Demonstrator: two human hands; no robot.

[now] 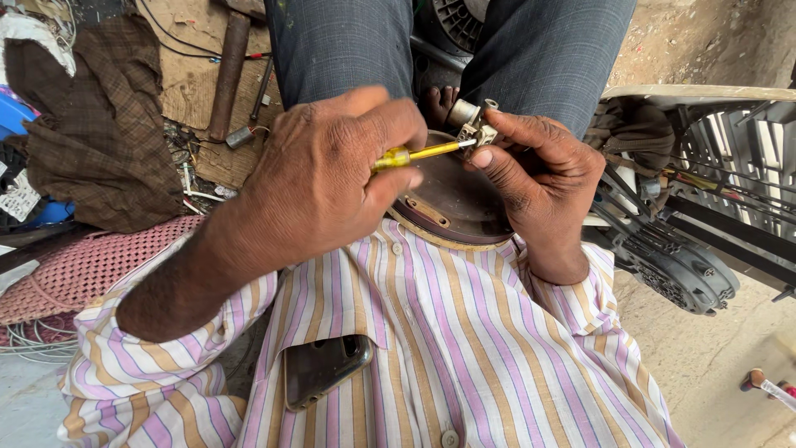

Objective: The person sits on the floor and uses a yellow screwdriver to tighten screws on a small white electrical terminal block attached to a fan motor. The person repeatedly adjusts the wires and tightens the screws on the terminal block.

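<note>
Metal, small and silvery: the little electrical part (pixel 475 124) I pinch in my right hand (pixel 543 178) is raised in front of my chest, over the round dark plate (pixel 452 203) lying in my lap. My right thumb and fingertips are closed tight around it, with a short grey cylinder sticking up at its top. My left hand (pixel 319 178) is curled shut around the yellow screwdriver (pixel 419 153), its clear handle mostly buried in my fist and the thin shaft running across to meet the part.

I judge I am at the step of working a screw or terminal on this part, the tip seated or just about seated; exactly where it bites is too small to tell. The next move, as I see it, calls for a steady right pinch, the blade kept in line with the screw, and a gentle twist from my left wrist so it does not slip.

Counting: one part, one screwdriver, one round plate, two hands of mine. Further out, one phone (pixel 325 367) in my striped shirt pocket, one brown cloth (pixel 104 124) to my left, one wooden-handled hammer (pixel 228 75) on the ground, one black fan housing (pixel 676 265) to my right.
</note>
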